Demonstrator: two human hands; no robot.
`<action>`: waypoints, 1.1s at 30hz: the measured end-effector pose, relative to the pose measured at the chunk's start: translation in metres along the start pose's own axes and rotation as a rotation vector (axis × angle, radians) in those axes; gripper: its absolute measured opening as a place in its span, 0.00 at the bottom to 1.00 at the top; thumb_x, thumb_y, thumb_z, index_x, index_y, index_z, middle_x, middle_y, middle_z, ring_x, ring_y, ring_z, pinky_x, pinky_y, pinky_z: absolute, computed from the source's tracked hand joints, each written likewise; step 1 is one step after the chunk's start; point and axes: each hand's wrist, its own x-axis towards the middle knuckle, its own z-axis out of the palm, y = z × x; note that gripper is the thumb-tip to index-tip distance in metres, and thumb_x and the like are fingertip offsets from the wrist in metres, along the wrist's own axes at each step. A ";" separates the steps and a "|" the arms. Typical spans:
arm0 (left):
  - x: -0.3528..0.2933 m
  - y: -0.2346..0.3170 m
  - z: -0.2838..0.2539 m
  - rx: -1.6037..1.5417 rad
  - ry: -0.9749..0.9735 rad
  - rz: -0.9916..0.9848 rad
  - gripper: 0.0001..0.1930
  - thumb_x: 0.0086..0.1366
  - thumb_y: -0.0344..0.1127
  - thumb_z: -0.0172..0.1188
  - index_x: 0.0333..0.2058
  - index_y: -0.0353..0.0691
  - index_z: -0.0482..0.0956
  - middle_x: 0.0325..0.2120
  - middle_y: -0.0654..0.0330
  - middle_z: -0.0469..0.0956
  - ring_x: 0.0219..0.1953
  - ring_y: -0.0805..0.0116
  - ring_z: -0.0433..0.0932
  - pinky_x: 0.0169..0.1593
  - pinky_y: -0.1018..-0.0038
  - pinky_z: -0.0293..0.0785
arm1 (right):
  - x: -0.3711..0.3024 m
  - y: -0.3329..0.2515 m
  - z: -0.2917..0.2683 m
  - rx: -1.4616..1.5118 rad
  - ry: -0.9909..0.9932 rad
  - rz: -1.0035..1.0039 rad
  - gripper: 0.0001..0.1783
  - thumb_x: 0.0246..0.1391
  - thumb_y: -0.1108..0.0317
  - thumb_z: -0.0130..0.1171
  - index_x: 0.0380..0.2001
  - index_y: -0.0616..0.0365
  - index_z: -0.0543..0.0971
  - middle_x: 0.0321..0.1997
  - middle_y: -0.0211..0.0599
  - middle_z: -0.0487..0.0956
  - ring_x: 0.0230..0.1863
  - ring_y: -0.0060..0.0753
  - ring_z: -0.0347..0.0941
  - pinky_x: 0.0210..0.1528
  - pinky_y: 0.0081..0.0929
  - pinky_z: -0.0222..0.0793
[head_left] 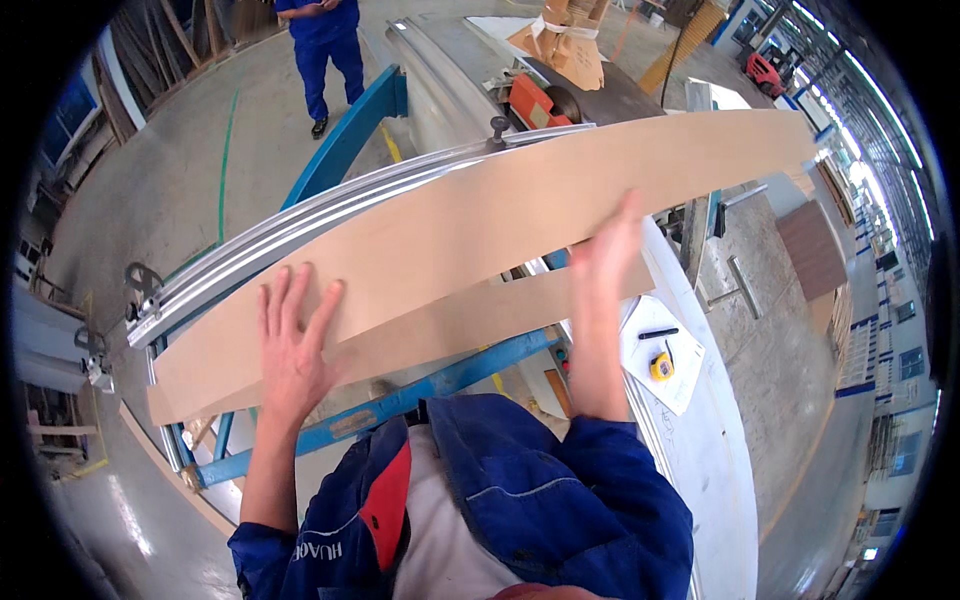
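Observation:
A long light-brown wooden board [480, 215] lies slantwise across the metal frame in front of me. Below its near edge runs a second, narrower brown board [470, 320], partly covered by the first. My left hand [295, 345] rests on the left part of the long board, fingers and thumb spread flat on its face. At the near edge, right of the middle, is my right hand [607, 255], its fingertips reaching over the board. That hand is smeared by motion, so its grip does not show clearly.
A silver guide rail [250, 250] and blue beams [375, 405] surround the boards. On the white table [700, 470] at right lie papers [680, 390], a black marker [658, 333] and a yellow tape measure [661, 366]. A person in blue [325, 45] stands at the far left.

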 end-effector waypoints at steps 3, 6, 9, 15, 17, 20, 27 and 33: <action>-0.008 -0.045 0.029 0.119 0.022 -0.018 0.38 0.45 0.20 0.60 0.60 0.47 0.68 0.61 0.52 0.63 0.66 0.52 0.59 0.68 0.53 0.53 | -0.016 0.074 -0.020 0.009 0.028 0.070 0.23 0.68 0.58 0.45 0.60 0.61 0.64 0.60 0.41 0.70 0.56 0.39 0.71 0.55 0.39 0.72; -0.019 -0.081 0.055 0.161 -0.053 -0.019 0.36 0.48 0.16 0.53 0.60 0.46 0.68 0.59 0.54 0.66 0.64 0.53 0.62 0.67 0.55 0.57 | -0.033 0.128 -0.040 -0.061 0.065 0.224 0.23 0.66 0.59 0.49 0.58 0.61 0.65 0.59 0.38 0.70 0.56 0.35 0.70 0.55 0.36 0.70; -0.029 -0.114 0.085 0.168 -0.122 -0.026 0.35 0.51 0.16 0.50 0.60 0.45 0.68 0.59 0.56 0.67 0.63 0.55 0.63 0.67 0.57 0.58 | -0.044 0.179 -0.050 -0.104 0.097 0.289 0.21 0.65 0.61 0.51 0.56 0.61 0.66 0.55 0.37 0.72 0.54 0.32 0.71 0.50 0.31 0.70; -0.050 -0.186 0.147 0.122 -0.250 -0.068 0.33 0.55 0.19 0.48 0.62 0.45 0.64 0.60 0.56 0.65 0.64 0.57 0.62 0.68 0.58 0.56 | -0.037 0.278 -0.083 -0.058 0.112 0.571 0.14 0.62 0.65 0.55 0.48 0.56 0.68 0.41 0.29 0.74 0.33 0.20 0.71 0.21 0.17 0.63; -0.052 -0.206 0.165 0.103 -0.286 -0.095 0.33 0.56 0.20 0.48 0.63 0.46 0.63 0.61 0.56 0.64 0.64 0.56 0.60 0.68 0.58 0.55 | -0.031 0.307 -0.086 0.009 0.194 0.703 0.13 0.61 0.67 0.56 0.47 0.53 0.69 0.37 0.26 0.74 0.25 0.16 0.67 0.15 0.14 0.55; -0.051 -0.238 0.192 0.037 -0.302 -0.158 0.32 0.57 0.22 0.49 0.63 0.46 0.62 0.62 0.56 0.62 0.64 0.52 0.59 0.68 0.59 0.55 | -0.019 0.331 -0.093 -0.111 0.045 0.720 0.15 0.60 0.69 0.56 0.49 0.51 0.68 0.35 0.26 0.75 0.26 0.19 0.70 0.17 0.15 0.61; -0.057 -0.274 0.219 0.090 -0.242 -0.210 0.34 0.55 0.28 0.56 0.63 0.47 0.62 0.60 0.55 0.63 0.64 0.53 0.59 0.67 0.61 0.56 | -0.020 0.359 -0.063 -0.070 -0.033 0.783 0.19 0.64 0.69 0.50 0.57 0.59 0.67 0.55 0.40 0.73 0.56 0.35 0.72 0.56 0.35 0.74; -0.057 -0.281 0.229 -0.062 -0.217 -0.347 0.40 0.46 0.21 0.60 0.62 0.51 0.64 0.61 0.51 0.62 0.64 0.49 0.60 0.64 0.59 0.60 | -0.013 0.388 -0.086 -0.015 -0.080 0.886 0.17 0.63 0.67 0.52 0.53 0.58 0.70 0.50 0.36 0.75 0.50 0.32 0.74 0.52 0.30 0.75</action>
